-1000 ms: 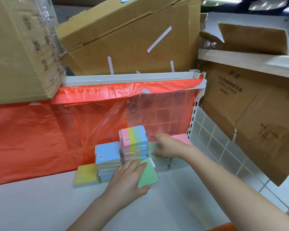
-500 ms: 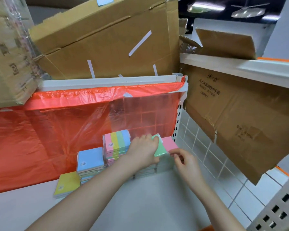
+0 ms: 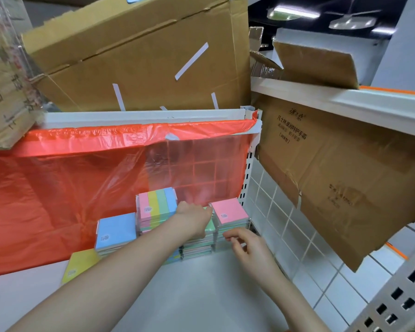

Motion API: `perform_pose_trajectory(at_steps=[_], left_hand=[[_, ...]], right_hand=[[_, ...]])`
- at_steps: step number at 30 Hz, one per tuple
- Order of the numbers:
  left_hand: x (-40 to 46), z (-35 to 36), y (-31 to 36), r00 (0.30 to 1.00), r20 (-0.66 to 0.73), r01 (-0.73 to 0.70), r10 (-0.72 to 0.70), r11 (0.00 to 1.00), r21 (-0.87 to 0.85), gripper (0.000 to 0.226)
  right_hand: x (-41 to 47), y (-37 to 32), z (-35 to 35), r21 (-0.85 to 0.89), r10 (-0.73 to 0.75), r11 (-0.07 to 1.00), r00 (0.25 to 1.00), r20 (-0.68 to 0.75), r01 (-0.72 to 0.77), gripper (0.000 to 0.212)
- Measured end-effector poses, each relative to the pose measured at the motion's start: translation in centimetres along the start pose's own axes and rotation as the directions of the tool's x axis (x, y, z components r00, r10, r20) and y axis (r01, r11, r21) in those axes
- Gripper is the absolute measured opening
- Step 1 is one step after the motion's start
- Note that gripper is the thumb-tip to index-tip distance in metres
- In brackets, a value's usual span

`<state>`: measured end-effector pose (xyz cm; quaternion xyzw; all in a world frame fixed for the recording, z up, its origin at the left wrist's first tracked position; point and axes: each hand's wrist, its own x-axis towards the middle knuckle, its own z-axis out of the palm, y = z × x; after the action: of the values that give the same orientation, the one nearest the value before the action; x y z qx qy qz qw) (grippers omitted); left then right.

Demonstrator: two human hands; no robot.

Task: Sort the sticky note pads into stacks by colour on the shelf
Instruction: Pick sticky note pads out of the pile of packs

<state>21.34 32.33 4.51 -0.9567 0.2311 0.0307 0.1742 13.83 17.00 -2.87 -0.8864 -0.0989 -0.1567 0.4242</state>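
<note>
Two bare forearms reach forward. The left hand lies palm down, fingers extended. The right hand hovers nearby, fingers loosely curled, holding nothing.

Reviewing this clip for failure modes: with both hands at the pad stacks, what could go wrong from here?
1. The left hand presses the green stack, wedged between the striped stack and pink stack; a sideways nudge could topple either.
2. The right hand hovers beside the pink stack's base and may knock it.
</note>
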Motion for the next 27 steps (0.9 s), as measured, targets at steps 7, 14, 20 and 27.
perform_pose_trajectory(at_steps=[7,14,20,27], left_hand=[[-0.7,0.2,0.5,0.996,-0.068,-0.052,0.062,0.989,0.14,0.041],[-4.1,0.7,1.3,0.836,-0.508,-0.179,0.209,0.978,0.107,0.03],[-7.5,3.5,1.7,0.722,-0.683,-0.189,0.112,0.981,-0.039,0.026],[-11.3,8.3,0.9,0.755,-0.651,-0.049,-0.079,0.983,-0.176,0.023]], right_hand=[[-0.5,-0.3,0.2,0.005,0.0,1.0,0.999,0.049,0.0,0.024],[-0.9,-1.5,0.2,-0.018,-0.061,0.998,0.998,-0.003,0.061,0.03],[-1.4,-3.1,0.5,0.021,-0.118,0.992,0.988,-0.098,0.121,0.028],[-2.8,-5.6,2.9,0.044,-0.177,0.983,0.984,0.005,0.177,0.024]])
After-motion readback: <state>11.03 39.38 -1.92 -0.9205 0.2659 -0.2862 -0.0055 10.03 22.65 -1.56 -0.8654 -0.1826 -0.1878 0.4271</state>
